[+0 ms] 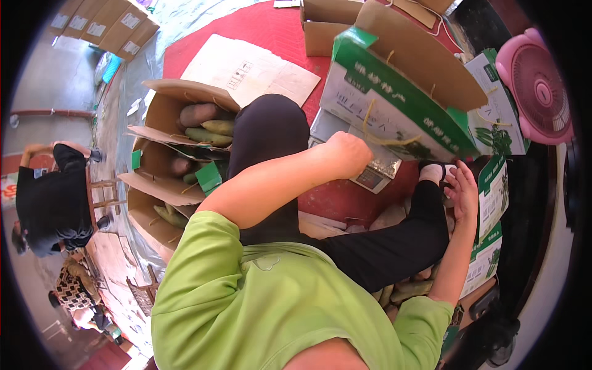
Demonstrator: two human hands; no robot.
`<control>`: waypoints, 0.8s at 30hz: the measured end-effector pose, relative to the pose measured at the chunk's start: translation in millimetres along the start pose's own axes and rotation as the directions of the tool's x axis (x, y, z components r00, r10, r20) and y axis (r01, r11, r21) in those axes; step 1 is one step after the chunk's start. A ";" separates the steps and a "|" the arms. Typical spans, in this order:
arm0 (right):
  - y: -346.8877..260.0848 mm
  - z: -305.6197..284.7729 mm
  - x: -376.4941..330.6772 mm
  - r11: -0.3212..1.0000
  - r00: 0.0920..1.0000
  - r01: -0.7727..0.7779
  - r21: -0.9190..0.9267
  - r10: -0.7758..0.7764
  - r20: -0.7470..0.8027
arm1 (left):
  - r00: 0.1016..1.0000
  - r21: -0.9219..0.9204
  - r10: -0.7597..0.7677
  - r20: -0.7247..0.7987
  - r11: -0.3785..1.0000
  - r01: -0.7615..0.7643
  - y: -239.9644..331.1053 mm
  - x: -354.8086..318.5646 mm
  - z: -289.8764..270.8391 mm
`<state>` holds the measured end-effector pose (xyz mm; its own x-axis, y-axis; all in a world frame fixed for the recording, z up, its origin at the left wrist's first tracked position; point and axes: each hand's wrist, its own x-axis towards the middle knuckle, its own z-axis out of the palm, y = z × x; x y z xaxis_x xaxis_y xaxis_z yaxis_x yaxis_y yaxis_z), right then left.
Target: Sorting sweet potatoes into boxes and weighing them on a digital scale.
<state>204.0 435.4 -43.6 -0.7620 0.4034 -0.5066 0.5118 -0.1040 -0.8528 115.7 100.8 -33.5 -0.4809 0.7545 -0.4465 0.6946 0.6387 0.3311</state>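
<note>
A person in a lime-green shirt sits on a red mat (pixel 271 31), black-trousered legs stretched toward the centre and right of the frame. The left hand (pixel 347 154), at centre, is clenched into a fist and rests on the near edge of a green-and-white carton (pixel 382 105) that stands tilted in the upper middle of the frame, its brown flaps open; whether the fist grips anything cannot be told. Just under that hand lies a small scale (pixel 370 176) with a silvery top, partly tucked beneath the carton. The right hand (pixel 462 191), at right of centre, is spread open with fingers loose, hovering beside the foot in a white sock (pixel 431 172) and close to another green-and-white box (pixel 493 203) at the right edge.

At left of centre, a stack of open brown cartons (pixel 166 148) holds green and reddish mangoes (pixel 213 132). More green fruit (pixel 410 288) lies on the floor under the right leg, at lower right. A flat sheet of cardboard (pixel 246 68) lies on the mat in the upper middle. A pink fan (pixel 536 86) stands at upper right. At the left edge, another person in a black top (pixel 52 203) bends over near a wooden chair (pixel 105 191).
</note>
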 end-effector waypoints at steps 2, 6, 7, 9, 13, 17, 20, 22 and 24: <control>3.4 -3.9 -4.5 0.990 0.997 0.069 -0.124 -0.073 -0.023 | 0.999 0.022 0.035 0.016 0.999 -0.035 1.8 -0.5 0.0; 15.5 -29.8 -11.4 0.992 0.994 0.070 -0.101 -0.078 -0.073 | 0.996 -0.002 0.068 -0.062 0.998 -0.069 7.2 2.0 -7.9; 19.7 -35.1 -14.0 0.994 0.993 0.080 -0.076 -0.086 -0.077 | 0.995 0.009 0.072 -0.071 0.997 -0.072 2.1 2.8 -5.5; 34.4 -46.5 -20.8 0.991 0.971 0.101 -0.090 -0.117 -0.206 | 0.992 -0.097 0.010 -0.129 0.995 -0.023 6.9 -4.6 -16.7; 113.2 -99.5 -38.7 0.995 0.925 -0.034 -0.093 -0.003 -0.379 | 0.957 -0.127 0.086 -0.277 0.984 -0.125 9.1 -4.2 -23.7; 258.8 -151.5 -67.5 0.996 0.804 -0.053 -0.065 0.003 -0.595 | 0.956 -0.187 0.093 -0.278 0.971 -0.149 21.9 3.0 -31.3; 360.2 -165.7 -106.9 0.925 0.764 -0.190 -0.329 -0.071 -0.641 | 0.896 -0.169 0.173 -0.410 0.951 -0.261 28.6 4.6 -33.9; 378.7 -148.8 -125.4 0.917 0.763 -0.301 -0.262 0.066 -0.643 | 0.832 -0.110 0.195 -0.519 0.950 -0.291 30.5 -0.2 -38.0; 372.5 -121.4 -141.5 0.764 0.610 -0.640 0.081 0.569 -0.551 | 0.773 -0.057 0.224 -0.593 0.947 -0.317 30.7 -4.6 -39.8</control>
<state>550.5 449.9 -274.1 0.0450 0.6882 -0.7241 0.8468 -0.4109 -0.3378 118.0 122.9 11.7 -0.5339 0.8159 0.2220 0.7798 0.3736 0.5024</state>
